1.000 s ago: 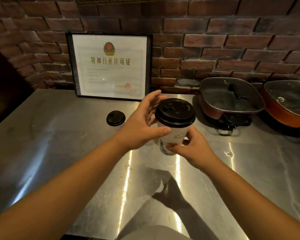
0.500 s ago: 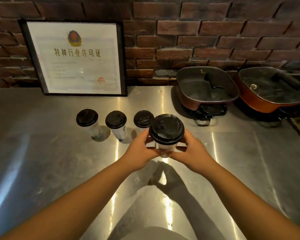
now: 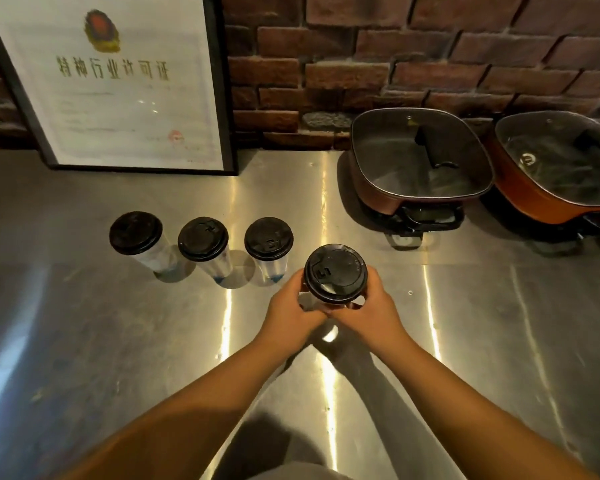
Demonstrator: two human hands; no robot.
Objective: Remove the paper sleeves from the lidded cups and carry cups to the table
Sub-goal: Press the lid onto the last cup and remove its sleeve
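Note:
Both my hands wrap one cup with a black lid (image 3: 336, 273) just above the steel counter (image 3: 118, 341). My left hand (image 3: 291, 306) grips its left side and my right hand (image 3: 374, 308) its right side. The cup's body is mostly hidden under the lid and my fingers. To its left stand three clear cups with black lids in a row: the left cup (image 3: 136, 234), the middle cup (image 3: 203, 240) and the right cup (image 3: 269, 239). None of the three shows a paper sleeve.
A framed certificate (image 3: 118, 84) leans on the brick wall at the back left. Two lidded electric pots sit at the back right, a dark one (image 3: 418, 161) and an orange one (image 3: 561, 168). My shadow falls on the counter's near edge.
The view has tilted down and the three standing cups have come into sight. My hands have lowered the held cup toward the counter, to the right of the row.

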